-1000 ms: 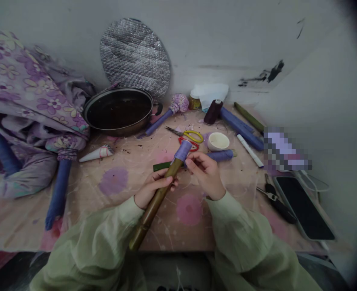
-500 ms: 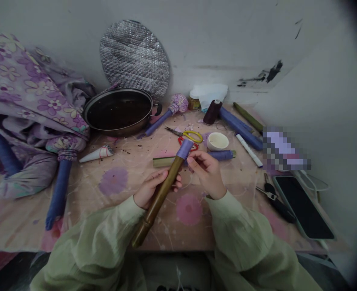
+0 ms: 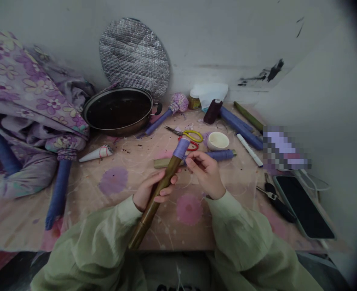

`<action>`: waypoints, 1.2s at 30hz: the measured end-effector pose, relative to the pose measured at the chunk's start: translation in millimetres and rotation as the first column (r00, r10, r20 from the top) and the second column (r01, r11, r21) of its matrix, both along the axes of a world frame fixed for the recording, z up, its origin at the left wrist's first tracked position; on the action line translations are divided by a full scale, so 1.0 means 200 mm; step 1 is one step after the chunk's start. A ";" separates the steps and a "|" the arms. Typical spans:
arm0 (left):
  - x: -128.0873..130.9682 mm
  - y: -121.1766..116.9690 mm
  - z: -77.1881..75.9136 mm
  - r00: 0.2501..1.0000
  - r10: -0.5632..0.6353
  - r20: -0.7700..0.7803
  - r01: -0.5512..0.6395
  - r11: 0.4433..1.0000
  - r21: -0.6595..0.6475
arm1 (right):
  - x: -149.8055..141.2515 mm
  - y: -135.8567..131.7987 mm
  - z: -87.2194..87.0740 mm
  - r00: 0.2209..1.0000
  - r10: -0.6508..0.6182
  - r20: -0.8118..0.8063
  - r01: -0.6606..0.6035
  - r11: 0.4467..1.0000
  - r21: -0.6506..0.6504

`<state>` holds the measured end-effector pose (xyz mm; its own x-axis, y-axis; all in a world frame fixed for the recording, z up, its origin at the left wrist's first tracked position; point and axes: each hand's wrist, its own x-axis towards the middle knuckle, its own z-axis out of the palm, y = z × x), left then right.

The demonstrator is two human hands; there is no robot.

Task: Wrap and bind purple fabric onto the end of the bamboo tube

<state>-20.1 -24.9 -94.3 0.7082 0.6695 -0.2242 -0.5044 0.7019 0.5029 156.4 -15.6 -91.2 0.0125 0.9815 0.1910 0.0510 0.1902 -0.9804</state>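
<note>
Bamboo tube (image 3: 150, 211), purple-wrapped at its upper end (image 3: 181, 148), tilted and firmly in the curled left hand (image 3: 152, 188). Right hand (image 3: 205, 174) narrow, fingertips pinched just beside the wrap, anything between them too fine to tell. Just behind both hands, a pale green tube (image 3: 166, 163) and a purple-wrapped tube (image 3: 221, 155) on a pink spotted tablecloth (image 3: 75, 198). Beyond, yellow-handled scissors (image 3: 193, 136), a white cup (image 3: 217, 141), a dark pan (image 3: 118, 111).
</note>
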 end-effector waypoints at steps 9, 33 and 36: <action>0.02 0.00 -0.01 0.998 0.061 -0.035 -0.059 0.996 0.066 | -0.01 0.00 0.00 1.000 0.012 -0.028 -0.012 1.000 -0.011; 0.05 -0.01 -0.01 0.957 0.215 -0.193 -0.191 0.972 0.134 | 0.01 0.00 0.01 1.000 -0.012 -0.003 0.012 0.999 0.031; 0.04 -0.01 0.00 0.974 0.167 -0.155 -0.154 0.984 0.094 | 0.01 0.00 0.01 1.000 -0.015 -0.004 0.015 1.000 0.024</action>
